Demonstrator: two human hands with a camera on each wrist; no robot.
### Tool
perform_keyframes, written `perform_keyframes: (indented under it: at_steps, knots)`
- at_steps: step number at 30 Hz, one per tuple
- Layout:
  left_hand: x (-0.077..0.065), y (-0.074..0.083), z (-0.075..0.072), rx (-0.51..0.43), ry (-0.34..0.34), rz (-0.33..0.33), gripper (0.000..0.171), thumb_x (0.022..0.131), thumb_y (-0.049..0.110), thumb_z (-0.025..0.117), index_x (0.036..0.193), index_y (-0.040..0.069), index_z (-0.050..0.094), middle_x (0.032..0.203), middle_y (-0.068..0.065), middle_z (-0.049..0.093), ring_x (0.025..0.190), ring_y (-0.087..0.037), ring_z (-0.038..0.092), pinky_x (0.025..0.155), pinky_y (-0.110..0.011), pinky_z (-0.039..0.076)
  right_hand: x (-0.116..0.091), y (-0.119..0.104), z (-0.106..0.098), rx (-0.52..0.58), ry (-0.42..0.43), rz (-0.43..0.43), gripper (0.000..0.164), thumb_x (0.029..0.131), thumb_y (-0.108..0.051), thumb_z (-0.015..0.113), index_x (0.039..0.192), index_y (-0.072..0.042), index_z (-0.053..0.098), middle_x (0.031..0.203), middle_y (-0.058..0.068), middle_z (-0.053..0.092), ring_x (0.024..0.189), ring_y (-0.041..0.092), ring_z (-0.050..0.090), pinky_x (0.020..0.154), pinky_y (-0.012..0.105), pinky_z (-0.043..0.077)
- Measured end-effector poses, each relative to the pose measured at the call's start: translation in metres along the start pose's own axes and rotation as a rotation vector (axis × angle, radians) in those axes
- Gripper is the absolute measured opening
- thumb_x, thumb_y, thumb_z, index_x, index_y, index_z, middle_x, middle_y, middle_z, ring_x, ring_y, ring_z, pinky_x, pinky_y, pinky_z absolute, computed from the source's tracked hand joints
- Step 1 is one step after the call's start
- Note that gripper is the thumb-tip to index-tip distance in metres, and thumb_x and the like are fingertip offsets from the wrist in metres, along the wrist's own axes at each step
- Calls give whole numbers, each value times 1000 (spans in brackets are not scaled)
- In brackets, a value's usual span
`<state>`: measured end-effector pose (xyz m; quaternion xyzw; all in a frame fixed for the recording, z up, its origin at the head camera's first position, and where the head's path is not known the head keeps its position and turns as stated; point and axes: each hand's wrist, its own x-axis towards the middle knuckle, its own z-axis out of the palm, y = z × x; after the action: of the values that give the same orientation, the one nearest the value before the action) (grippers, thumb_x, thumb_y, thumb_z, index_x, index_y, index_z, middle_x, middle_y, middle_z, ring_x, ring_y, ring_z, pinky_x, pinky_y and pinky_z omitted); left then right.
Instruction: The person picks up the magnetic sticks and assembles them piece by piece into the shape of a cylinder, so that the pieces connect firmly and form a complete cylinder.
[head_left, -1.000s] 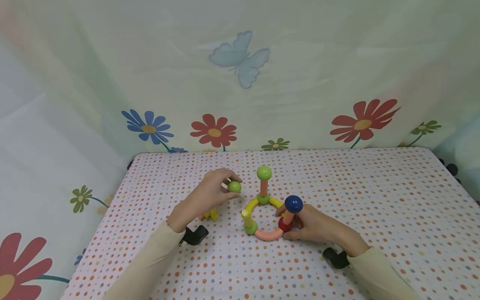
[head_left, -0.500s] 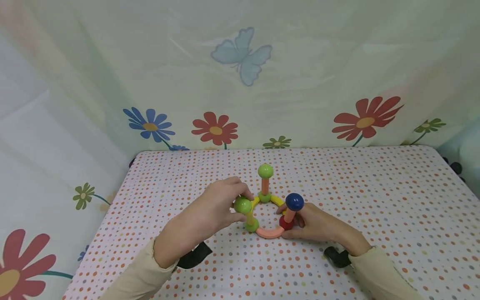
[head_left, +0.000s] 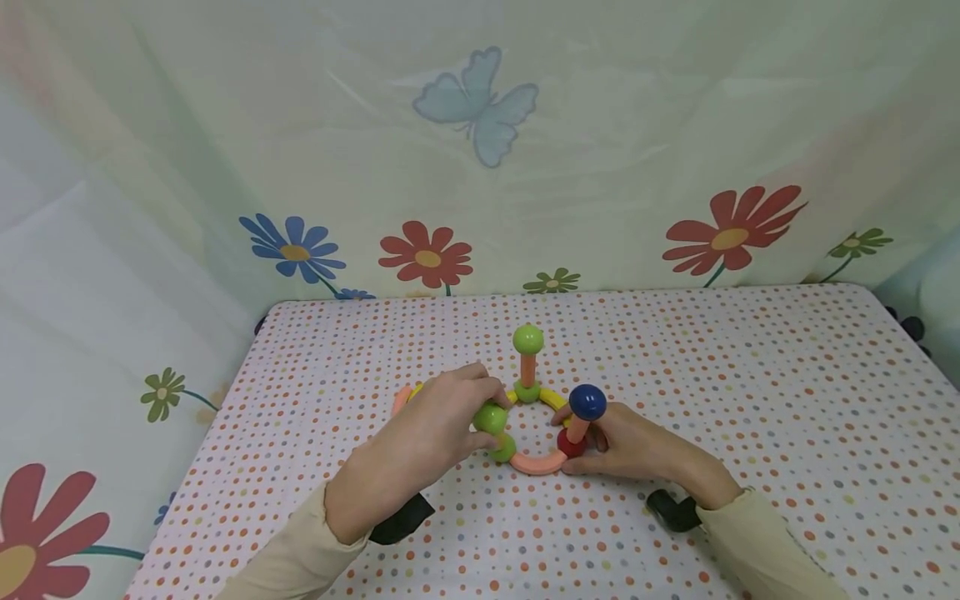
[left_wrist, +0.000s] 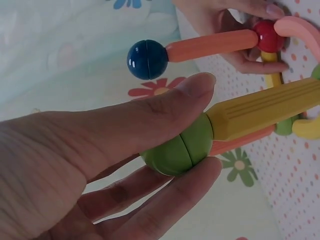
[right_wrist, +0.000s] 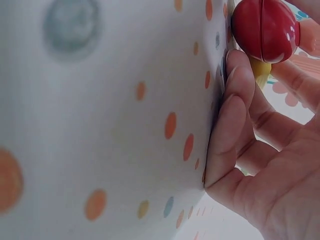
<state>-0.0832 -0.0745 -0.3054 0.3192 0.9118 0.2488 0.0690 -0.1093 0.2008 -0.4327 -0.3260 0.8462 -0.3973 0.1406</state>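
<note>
My left hand (head_left: pixel 431 421) pinches a green ball (left_wrist: pixel 182 150) between thumb and fingers, at the top end of an upright yellow rod (left_wrist: pixel 265 111). That rod rises from a green base ball (head_left: pixel 502 450) in a ring of curved pieces, one of them salmon pink (head_left: pixel 537 465). At the ring's right, my right hand (head_left: pixel 637 446) holds the red ball (right_wrist: pixel 262 30) low at the tabletop, fingers and thumb around it. Above the red ball, an orange rod (left_wrist: pixel 215 46) carries a dark blue ball (head_left: pixel 587 402). Another green ball (head_left: pixel 528 339) tops the rear orange rod (head_left: pixel 528 371).
Loose orange and yellow pieces (head_left: pixel 402 398) lie left of the ring, partly hidden behind my left hand. A dotted cloth covers the table (head_left: pixel 750 375). Behind it hangs a curtain (head_left: pixel 637 125) with printed flowers and a butterfly.
From the left, my left hand has brought the green ball over to the top of the yellow rod. My right hand has stayed at the red ball.
</note>
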Motion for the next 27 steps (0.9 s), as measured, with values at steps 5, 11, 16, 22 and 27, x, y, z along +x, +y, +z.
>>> perform_keyframes:
  at_steps: [5, 11, 16, 22, 27]
  knots:
    - [1, 3, -1, 13, -7, -1, 29, 78, 0, 91, 102, 2, 74, 99, -7, 67, 89, -21, 67, 79, -29, 59, 0, 0, 0, -3, 3, 6, 39, 89, -26, 87, 118, -7, 68, 123, 14, 67, 74, 6, 51, 63, 23, 44]
    - [2, 6, -3, 48, -32, -13, 29, 79, 0, 90, 104, 2, 76, 101, -6, 68, 92, -21, 67, 79, -27, 58, 0, 0, 0, 0, 1, 5, 34, 89, -26, 86, 113, -9, 69, 124, 15, 68, 75, 7, 52, 63, 23, 45]
    - [3, 8, -4, 52, -36, -20, 30, 79, 0, 90, 106, 1, 77, 100, -7, 68, 91, -21, 66, 78, -25, 58, -1, 0, 1, 1, 5, 8, 36, 90, -27, 86, 115, -8, 69, 124, 15, 68, 75, 7, 51, 63, 23, 44]
    - [0, 5, -1, -2, -17, -47, 41, 79, 2, 91, 117, 3, 75, 104, -8, 65, 92, -21, 65, 82, -32, 60, -1, 0, 3, 1, 16, -7, 35, 89, -26, 87, 114, -9, 69, 123, 14, 68, 75, 7, 52, 63, 23, 45]
    - [-6, -4, -2, -99, 15, -121, 70, 77, 6, 94, 139, 8, 61, 118, -9, 61, 102, -24, 68, 84, -35, 60, -1, 0, 3, 1, 24, -5, 40, 88, -26, 88, 118, -7, 68, 120, 12, 69, 73, 6, 52, 62, 23, 45]
